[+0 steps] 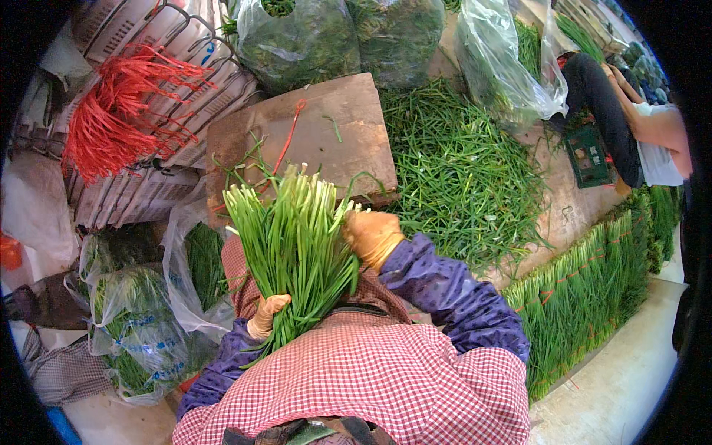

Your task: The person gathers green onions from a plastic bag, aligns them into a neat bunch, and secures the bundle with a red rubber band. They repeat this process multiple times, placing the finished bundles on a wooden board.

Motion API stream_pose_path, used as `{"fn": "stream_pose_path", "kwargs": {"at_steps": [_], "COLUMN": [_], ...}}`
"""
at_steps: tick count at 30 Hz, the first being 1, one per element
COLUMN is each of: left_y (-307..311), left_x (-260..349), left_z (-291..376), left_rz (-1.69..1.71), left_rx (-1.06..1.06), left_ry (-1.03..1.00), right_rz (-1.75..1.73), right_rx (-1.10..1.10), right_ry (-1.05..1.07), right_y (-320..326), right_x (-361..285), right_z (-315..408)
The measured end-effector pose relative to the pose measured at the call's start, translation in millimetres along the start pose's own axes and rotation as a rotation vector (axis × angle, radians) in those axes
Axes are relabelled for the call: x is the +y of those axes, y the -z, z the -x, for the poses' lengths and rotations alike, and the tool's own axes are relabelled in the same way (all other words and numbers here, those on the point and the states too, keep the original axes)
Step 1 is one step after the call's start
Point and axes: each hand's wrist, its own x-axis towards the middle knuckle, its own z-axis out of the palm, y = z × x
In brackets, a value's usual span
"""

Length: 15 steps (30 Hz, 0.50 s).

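Note:
A thick bunch of garlic chives stands tilted over my lap, with its pale cut ends pointing away from me. My left hand, in a thin glove, is wrapped around the leafy lower part. Curled against the bunch's right side, near the stem ends, is my right hand in an orange glove. Pale stem ends poke out beside it, but its fingertips are hidden. Behind the bunch is a worn wooden block with a red tie and some loose leaves lying on it.
Loose chives are heaped to the right of the block. Tied bundles line the right side. Red ties hang on stacked plastic crates at left. Filled plastic bags stand around. Another person sits beside a green crate.

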Motion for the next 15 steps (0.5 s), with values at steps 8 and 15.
{"fn": "stream_pose_path", "kwargs": {"at_steps": [8, 15], "left_y": [14.6, 24.0], "left_x": [-16.8, -45.4], "left_z": [-1.7, -10.0], "left_rz": [-0.051, -0.259], "left_rx": [-0.059, -0.131], "left_ry": [-0.077, -0.311], "right_rz": [-0.265, -0.344], "right_rx": [0.209, -0.415], "right_ry": [-0.531, 0.120], "right_y": [134.2, 102.6], "right_x": [94.1, 18.2], "right_z": [-25.6, -26.3]}}
